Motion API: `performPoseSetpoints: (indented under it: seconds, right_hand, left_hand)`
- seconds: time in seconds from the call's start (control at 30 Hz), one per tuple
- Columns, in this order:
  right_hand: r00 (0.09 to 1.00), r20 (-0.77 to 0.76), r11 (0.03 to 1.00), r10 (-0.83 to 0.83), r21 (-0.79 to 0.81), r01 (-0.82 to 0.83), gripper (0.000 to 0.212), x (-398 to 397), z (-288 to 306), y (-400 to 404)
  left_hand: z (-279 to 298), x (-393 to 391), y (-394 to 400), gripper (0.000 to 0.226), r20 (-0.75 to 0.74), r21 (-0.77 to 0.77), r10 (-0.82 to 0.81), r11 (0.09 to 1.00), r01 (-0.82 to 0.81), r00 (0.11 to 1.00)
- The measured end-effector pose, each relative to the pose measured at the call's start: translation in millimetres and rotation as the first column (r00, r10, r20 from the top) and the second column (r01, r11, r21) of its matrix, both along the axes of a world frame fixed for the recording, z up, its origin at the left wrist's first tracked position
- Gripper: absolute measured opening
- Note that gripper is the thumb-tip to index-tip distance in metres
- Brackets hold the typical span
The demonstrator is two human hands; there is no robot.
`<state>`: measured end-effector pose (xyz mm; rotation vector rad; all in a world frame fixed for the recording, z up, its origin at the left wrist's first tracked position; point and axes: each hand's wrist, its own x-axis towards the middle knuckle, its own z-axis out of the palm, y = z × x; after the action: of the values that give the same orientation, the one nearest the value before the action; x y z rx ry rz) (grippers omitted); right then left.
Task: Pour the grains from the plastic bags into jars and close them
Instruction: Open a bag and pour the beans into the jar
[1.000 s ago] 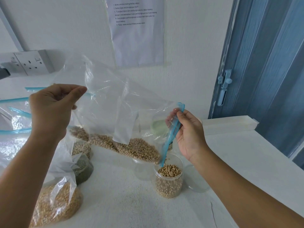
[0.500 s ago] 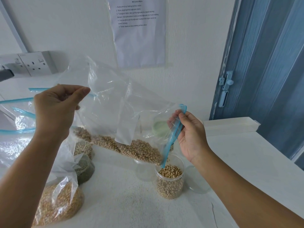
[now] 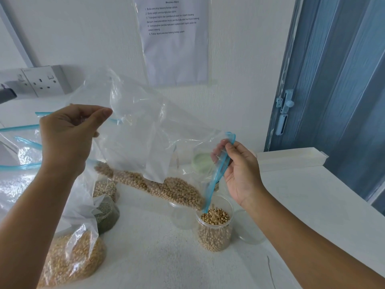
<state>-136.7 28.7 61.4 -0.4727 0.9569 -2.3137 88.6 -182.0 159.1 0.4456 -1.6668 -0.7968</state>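
Note:
A clear zip bag (image 3: pixel 145 134) with a blue seal strip hangs tilted above the counter, pale round beans (image 3: pixel 166 187) heaped in its lower edge. My left hand (image 3: pixel 68 138) pinches the bag's raised closed corner. My right hand (image 3: pixel 237 172) pinches the blue seal at the bag's mouth, which points down over an open clear jar (image 3: pixel 214 228). The jar stands nearly full of the same beans, and a few beans drop from the mouth into it.
More bags of grain stand at the left: yellow kernels (image 3: pixel 70 259), dark green grain (image 3: pixel 106 215), pale grain (image 3: pixel 104 188). An empty clear jar (image 3: pixel 181 215) stands behind the filled one, a clear lid (image 3: pixel 250 228) lies to its right, and a green-lidded jar (image 3: pixel 201 161) shows through the bag.
Both hands hold the bag nearly as before. The beans have slid a little further toward the mouth and the jar's level has risen slightly.

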Motion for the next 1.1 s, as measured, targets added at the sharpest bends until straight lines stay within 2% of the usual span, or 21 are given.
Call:
performPoseSetpoints:
  seconds: [1.1]
  right_hand:
    - [1.0,0.006,1.0,-0.012,-0.009,0.012,0.019,-2.4,-3.4,3.2]
  left_hand:
    - [3.2,-5.0,6.0,0.01,0.013,0.006,0.009,1.0,-0.009,1.0]
